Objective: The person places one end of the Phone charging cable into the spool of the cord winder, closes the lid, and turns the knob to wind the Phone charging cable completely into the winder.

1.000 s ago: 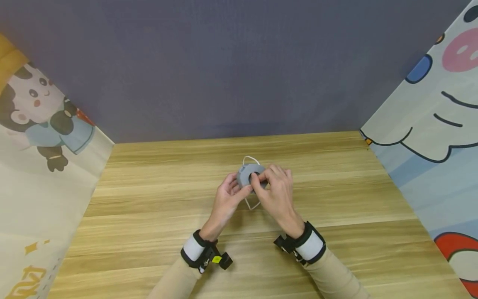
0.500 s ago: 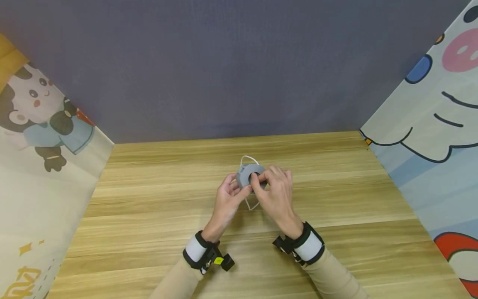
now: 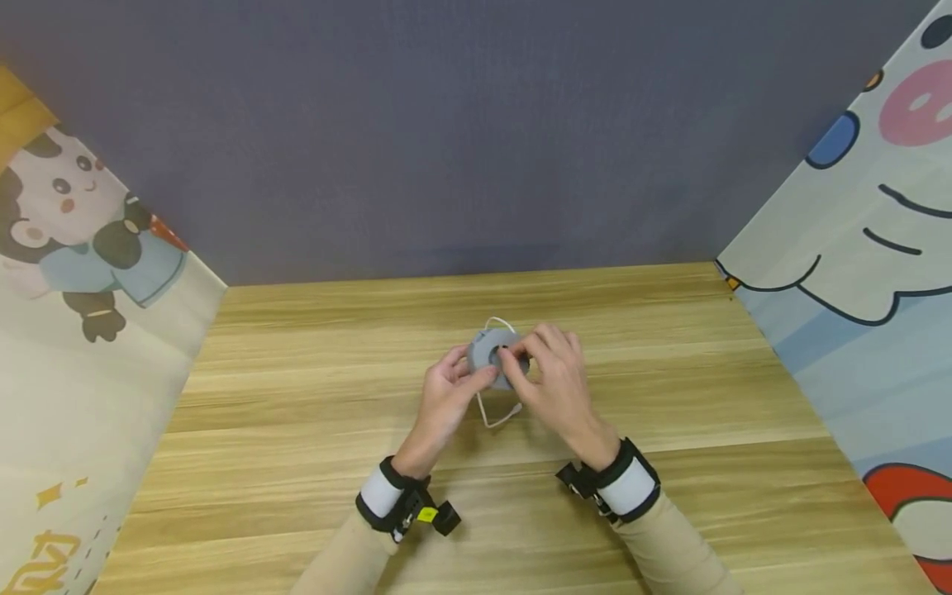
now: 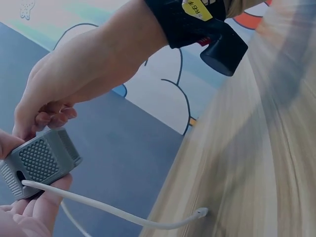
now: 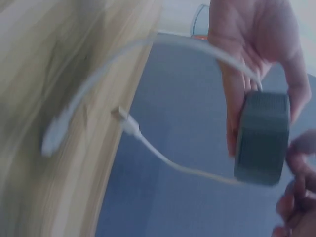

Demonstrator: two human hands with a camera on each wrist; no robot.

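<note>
A grey, many-sided cable winder [image 3: 483, 348] with a round hole in its middle is held above the table. My left hand [image 3: 446, 395] grips it from the left, thumb on its upper face and fingers beneath. The thumb and forefinger of my right hand [image 3: 556, 382] pinch at the dark centre hole. The winder's side [image 4: 39, 159] has a diamond texture in the left wrist view. A white USB cable [image 3: 487, 417] comes out of both sides. Its metal-tipped plug [image 5: 126, 121] hangs free in the right wrist view, while the other end [image 5: 55, 137] is blurred.
Below the hands lies a wood-grain table [image 3: 312, 364]. A dark blue-grey panel [image 3: 468, 140] rises at its back edge. Cartoon-printed panels stand to the left [image 3: 149, 347] and right [image 3: 840, 364].
The winder has shifted slightly left and down, and my right hand a little to the right. The cable's near loop hangs wider, with its end now showing beside the right hand.
</note>
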